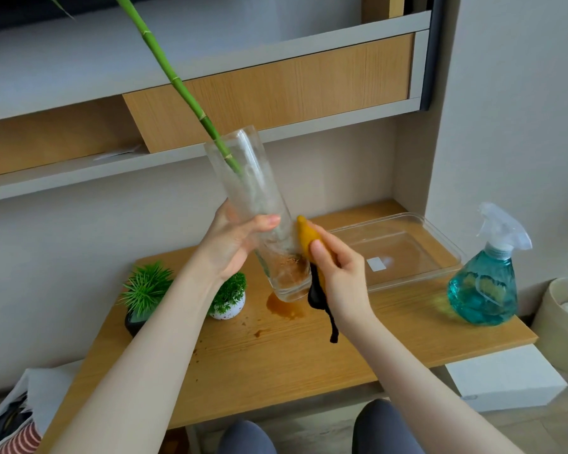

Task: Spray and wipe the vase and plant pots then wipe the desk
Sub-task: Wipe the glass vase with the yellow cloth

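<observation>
Two small plant pots stand on the desk below and to the left of the left hand: a dark pot with spiky green leaves, and just beside it a white round pot with a small green plant, partly hidden behind the left forearm. The left hand is curled around the middle of the glass vase and holds it lifted above the desk, tilted, with its mouth up and to the left. A green bamboo stalk stands in the vase and leans far up to the left of this hand. Under the bottom of the vase, a brown wet stain lies on the desk, with small drops near it. The right hand pinches a yellow cloth and presses it on the right side of the vase, near the bottom; a black strip hangs down from this hand. To the right of the right hand lies a clear plastic tray, and further right stands a spray bottle with blue liquid, well apart from both hands.
</observation>
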